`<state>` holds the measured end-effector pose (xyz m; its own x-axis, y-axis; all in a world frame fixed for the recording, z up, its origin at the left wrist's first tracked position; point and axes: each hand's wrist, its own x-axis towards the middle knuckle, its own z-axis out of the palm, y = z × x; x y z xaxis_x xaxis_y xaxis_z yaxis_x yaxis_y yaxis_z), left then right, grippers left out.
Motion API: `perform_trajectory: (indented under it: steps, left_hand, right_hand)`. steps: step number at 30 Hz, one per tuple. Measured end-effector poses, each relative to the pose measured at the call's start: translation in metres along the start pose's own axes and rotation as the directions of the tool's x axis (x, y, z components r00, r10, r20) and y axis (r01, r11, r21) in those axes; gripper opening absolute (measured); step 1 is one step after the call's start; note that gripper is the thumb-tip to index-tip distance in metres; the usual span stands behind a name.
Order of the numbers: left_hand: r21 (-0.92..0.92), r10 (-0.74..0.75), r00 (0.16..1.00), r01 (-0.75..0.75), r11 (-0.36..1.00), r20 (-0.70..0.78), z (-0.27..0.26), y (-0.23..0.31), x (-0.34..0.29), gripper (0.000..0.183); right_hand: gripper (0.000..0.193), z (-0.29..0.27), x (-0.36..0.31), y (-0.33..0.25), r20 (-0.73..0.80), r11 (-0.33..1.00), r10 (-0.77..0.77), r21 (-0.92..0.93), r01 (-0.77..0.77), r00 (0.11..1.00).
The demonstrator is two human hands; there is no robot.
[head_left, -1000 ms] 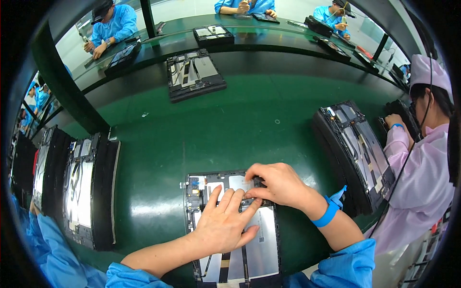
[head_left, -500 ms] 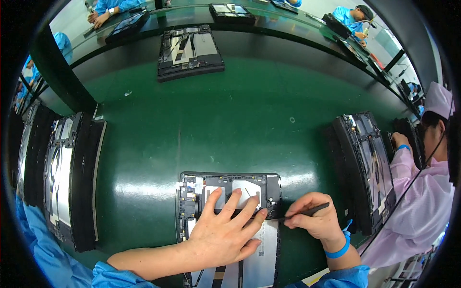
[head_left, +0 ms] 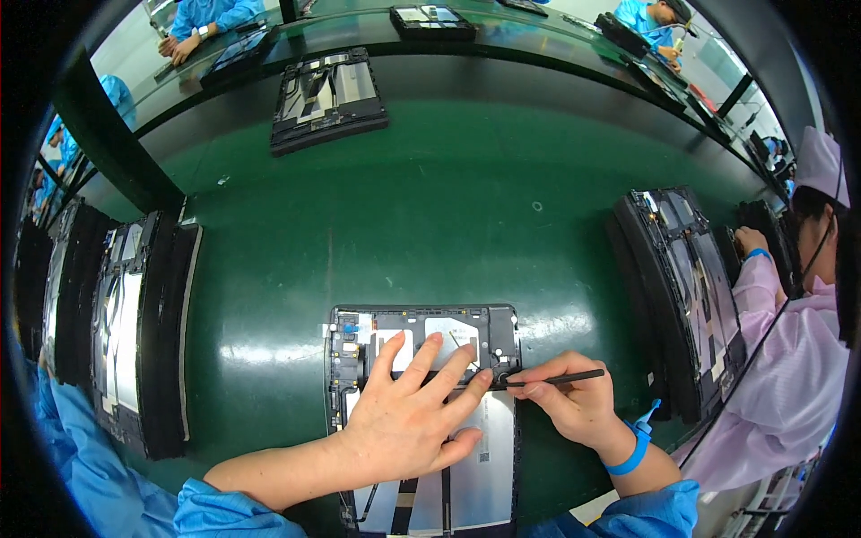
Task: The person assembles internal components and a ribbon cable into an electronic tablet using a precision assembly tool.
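Opened tablet [head_left: 495,426] lies on the green bench [head_left: 269,287], right of a stack of similar units [head_left: 121,332]. Across it, the left hand [head_left: 408,420] rests with fingers spread wide; easing off could let the tablet slide. Farther right, the right hand [head_left: 574,403] pinches a slim black tool [head_left: 574,377]; excess force could make its tip slip and scrape nearby parts.

An opened, black-framed tablet [head_left: 493,430] lies flat on the table [head_left: 430,233], a slim tool [head_left: 576,377] crossing its right edge.
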<state>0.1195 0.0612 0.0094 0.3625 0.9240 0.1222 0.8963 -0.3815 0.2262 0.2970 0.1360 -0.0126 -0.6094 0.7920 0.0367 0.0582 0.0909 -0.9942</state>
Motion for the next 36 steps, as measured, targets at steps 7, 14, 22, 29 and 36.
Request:
perform_trajectory:
  steps: [7, 14, 22, 29, 36]
  left_hand:
    - [-0.008, -0.005, 1.000, 0.005, 1.000, 0.002, 0.002, -0.002, -0.003, 0.046]
    - [-0.004, -0.002, 1.000, 0.002, 1.000, 0.003, 0.000, 0.001, -0.001, 0.046]
    - [-0.002, -0.008, 1.000, 0.008, 1.000, -0.007, 0.002, 0.001, -0.002, 0.045]
    - [-0.019, -0.011, 1.000, 0.010, 1.000, -0.010, 0.003, 0.000, -0.004, 0.044]
    - [-0.027, -0.017, 1.000, 0.017, 0.999, 0.002, 0.000, -0.001, -0.002, 0.046]
  right_hand:
    - [0.010, 0.002, 0.001, 0.001, 0.034, 0.993, -0.065, -0.093, 0.068, 0.997]
    - [0.010, 0.005, 0.006, -0.013, 0.136, 0.874, -0.295, -0.361, 0.325, 0.946]
    - [0.014, 0.010, 0.007, -0.007, -0.105, 0.979, 0.137, 0.169, -0.118, 0.985]
    - [0.012, 0.015, 0.003, -0.009, -0.121, 0.995, 0.099, 0.038, -0.095, 0.988]
    - [0.010, 0.018, 0.004, -0.017, 0.041, 0.844, -0.258, -0.476, 0.246, 0.965]
